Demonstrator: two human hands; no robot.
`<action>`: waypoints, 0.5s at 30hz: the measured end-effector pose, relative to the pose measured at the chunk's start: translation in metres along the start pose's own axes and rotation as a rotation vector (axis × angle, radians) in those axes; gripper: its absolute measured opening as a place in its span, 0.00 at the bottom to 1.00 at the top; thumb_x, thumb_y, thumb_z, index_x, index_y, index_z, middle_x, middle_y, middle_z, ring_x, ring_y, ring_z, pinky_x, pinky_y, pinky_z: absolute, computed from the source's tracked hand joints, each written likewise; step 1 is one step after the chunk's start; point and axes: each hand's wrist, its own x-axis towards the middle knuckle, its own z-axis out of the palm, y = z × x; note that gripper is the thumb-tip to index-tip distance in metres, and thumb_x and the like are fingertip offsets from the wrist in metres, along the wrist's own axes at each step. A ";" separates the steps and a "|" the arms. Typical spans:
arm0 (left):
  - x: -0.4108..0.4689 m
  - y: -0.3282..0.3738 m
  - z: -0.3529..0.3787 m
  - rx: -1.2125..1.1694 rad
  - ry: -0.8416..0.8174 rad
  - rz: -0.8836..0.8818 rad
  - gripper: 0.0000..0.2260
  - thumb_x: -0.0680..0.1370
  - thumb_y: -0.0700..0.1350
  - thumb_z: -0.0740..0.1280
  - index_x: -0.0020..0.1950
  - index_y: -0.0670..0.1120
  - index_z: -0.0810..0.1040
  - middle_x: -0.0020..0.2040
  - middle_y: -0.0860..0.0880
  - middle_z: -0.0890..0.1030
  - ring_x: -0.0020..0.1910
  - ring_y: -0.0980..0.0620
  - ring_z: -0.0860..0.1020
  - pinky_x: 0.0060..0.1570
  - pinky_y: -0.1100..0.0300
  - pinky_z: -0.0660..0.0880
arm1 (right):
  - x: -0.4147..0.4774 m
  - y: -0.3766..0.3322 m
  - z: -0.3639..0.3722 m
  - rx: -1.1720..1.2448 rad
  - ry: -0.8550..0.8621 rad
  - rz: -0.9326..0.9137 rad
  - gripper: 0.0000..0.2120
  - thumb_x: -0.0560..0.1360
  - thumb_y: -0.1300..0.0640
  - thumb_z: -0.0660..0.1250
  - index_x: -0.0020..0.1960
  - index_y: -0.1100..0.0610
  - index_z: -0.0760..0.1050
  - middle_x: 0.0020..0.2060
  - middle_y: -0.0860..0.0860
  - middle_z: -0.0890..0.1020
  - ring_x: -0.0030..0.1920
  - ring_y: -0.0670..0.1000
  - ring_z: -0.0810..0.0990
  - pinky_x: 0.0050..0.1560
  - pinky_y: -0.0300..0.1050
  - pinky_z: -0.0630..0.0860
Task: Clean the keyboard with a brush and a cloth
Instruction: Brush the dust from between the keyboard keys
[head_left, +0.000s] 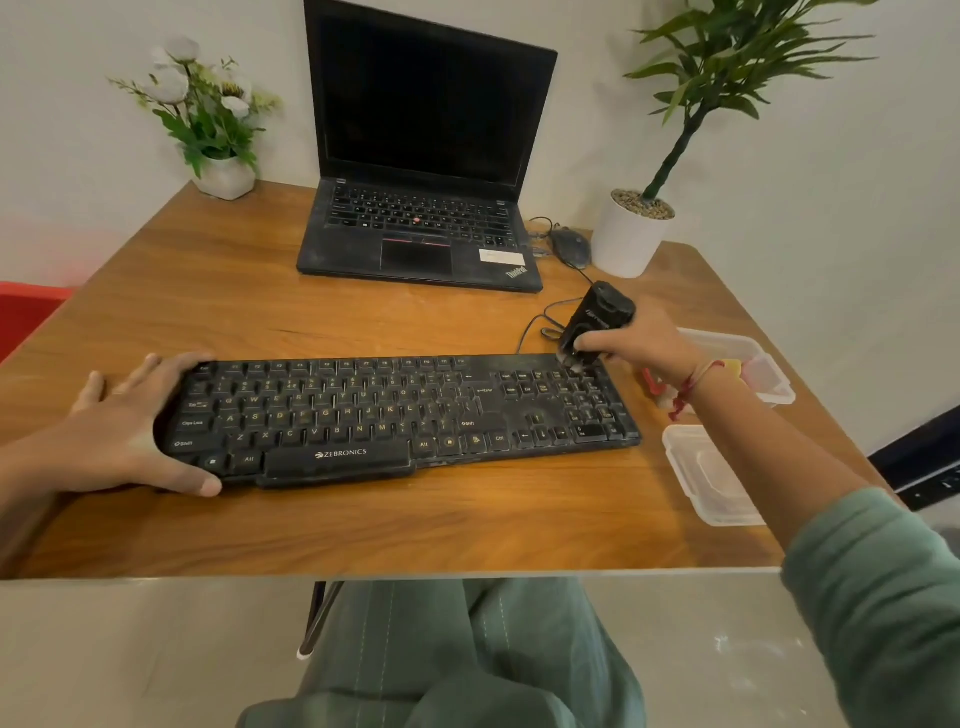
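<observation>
I see the brush (597, 317) tip-down on the keyboard's (395, 415) far-right keys.
My right hand (641, 345) curls round it; my left hand (119, 436), fingers spread, braces the left end.

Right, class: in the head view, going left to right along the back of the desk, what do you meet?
Flower vase → laptop → mouse → white plant pot.

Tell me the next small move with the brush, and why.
Probably sweep the brush leftward along the top key row: its tip sits at the far right corner of the keyboard, the keys look dusty, and the left hand steadies the other end.
</observation>
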 end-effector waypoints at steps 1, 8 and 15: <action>0.000 0.000 0.000 0.005 0.003 0.003 0.54 0.39 0.79 0.70 0.62 0.79 0.50 0.75 0.48 0.64 0.78 0.46 0.53 0.73 0.44 0.37 | 0.004 0.001 -0.002 -0.076 0.061 -0.023 0.15 0.66 0.57 0.76 0.50 0.60 0.77 0.43 0.55 0.82 0.43 0.51 0.81 0.39 0.43 0.80; 0.001 -0.003 0.003 0.006 0.047 0.014 0.55 0.37 0.79 0.69 0.63 0.78 0.53 0.72 0.48 0.68 0.76 0.43 0.58 0.72 0.44 0.40 | -0.008 -0.008 -0.014 -0.143 -0.363 -0.117 0.15 0.68 0.61 0.75 0.52 0.60 0.75 0.43 0.52 0.82 0.43 0.49 0.81 0.41 0.37 0.79; 0.002 -0.004 0.005 -0.035 0.064 0.039 0.55 0.37 0.78 0.70 0.62 0.79 0.53 0.69 0.48 0.68 0.75 0.41 0.60 0.72 0.38 0.46 | -0.012 -0.003 -0.008 -0.263 -0.239 -0.193 0.10 0.66 0.59 0.77 0.41 0.60 0.76 0.32 0.49 0.80 0.34 0.48 0.78 0.33 0.37 0.72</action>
